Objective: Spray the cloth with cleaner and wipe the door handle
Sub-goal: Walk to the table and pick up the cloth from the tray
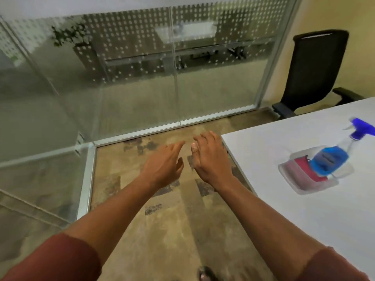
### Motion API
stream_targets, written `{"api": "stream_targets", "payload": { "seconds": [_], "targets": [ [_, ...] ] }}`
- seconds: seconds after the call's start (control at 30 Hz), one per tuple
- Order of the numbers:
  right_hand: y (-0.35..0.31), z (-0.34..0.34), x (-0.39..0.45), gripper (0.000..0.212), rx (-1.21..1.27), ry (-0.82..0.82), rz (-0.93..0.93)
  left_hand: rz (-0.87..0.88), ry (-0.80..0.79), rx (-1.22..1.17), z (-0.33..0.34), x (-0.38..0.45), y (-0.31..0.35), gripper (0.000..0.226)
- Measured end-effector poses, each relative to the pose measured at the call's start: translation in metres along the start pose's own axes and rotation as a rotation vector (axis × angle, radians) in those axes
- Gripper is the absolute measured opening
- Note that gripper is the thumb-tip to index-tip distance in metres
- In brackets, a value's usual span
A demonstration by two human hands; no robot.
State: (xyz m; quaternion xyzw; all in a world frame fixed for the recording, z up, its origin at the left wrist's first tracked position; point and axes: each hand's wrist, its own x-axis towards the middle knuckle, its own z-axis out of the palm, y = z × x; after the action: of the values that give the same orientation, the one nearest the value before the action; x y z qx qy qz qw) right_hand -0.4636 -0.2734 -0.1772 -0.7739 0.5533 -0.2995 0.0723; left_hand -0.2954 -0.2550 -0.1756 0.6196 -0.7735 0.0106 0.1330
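A spray bottle point(332, 157) with blue liquid and a blue-purple trigger head lies tilted in a clear plastic tray point(288, 169) on the white table. A red cloth point(304, 169) lies folded in the same tray, partly under the bottle. My left hand point(164, 165) and my right hand point(211, 157) are stretched out side by side over the floor, palms down, fingers apart, holding nothing. Both are left of the table, well apart from the tray. No door handle shows in this view.
The white table point(304, 209) fills the right side, its corner near my right hand. A black office chair point(312, 72) stands behind it by the yellow wall. Glass partitions point(132, 78) with metal frames run across the back and left. Patterned carpet point(162, 220) lies below.
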Motion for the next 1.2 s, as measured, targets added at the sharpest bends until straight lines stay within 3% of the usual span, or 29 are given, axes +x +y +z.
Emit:
{"api": "stream_targets", "payload": {
  "seconds": [0.37,0.77,1.2],
  "targets": [
    [0.108,-0.031,-0.011,0.040,-0.144,0.076,0.347,0.205,-0.136,-0.139,0.047,0.086,0.080,0.058],
    [0.228,-0.076,-0.014,0.055,-0.231,0.042,0.599,0.391,-0.238,-0.188,0.102,0.177,0.205,0.056],
    [0.315,-0.105,-0.015,0.038,-0.230,-0.072,0.801,0.583,-0.360,-0.282,0.163,0.244,0.291,0.051]
  ]
}}
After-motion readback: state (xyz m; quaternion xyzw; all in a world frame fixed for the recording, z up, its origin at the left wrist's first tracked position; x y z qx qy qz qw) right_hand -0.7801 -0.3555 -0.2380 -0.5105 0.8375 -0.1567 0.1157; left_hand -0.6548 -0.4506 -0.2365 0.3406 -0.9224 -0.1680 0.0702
